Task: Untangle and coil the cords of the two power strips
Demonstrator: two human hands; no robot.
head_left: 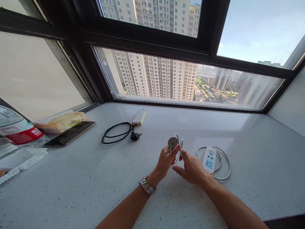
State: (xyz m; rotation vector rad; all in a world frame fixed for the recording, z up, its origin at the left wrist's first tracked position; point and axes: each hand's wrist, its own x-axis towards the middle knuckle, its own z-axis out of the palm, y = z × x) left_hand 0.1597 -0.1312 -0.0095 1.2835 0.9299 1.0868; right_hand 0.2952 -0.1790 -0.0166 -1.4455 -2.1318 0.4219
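Note:
In the middle of the counter, my left hand (165, 159) is closed round a grey, round-faced power plug (172, 142), its prong side turned up. A pale cord (181, 144) loops up beside the plug. The fingers of my right hand (192, 167) are curled at this cord, while its thumb points out toward my left hand. Just right of my right hand lies a white power strip (209, 160) with blue socket faces, a grey cord (229, 163) looped around its far side. How the held cord runs below my hands is hidden.
Farther back lie a cream power strip (139, 117) and its black cord (105, 135) with a black plug (135, 136). On the left are a phone (71, 133), a packaged food item (64, 122), a red-labelled bottle (22, 132) and a white wrapper (22, 159). Windows border the counter (95, 184).

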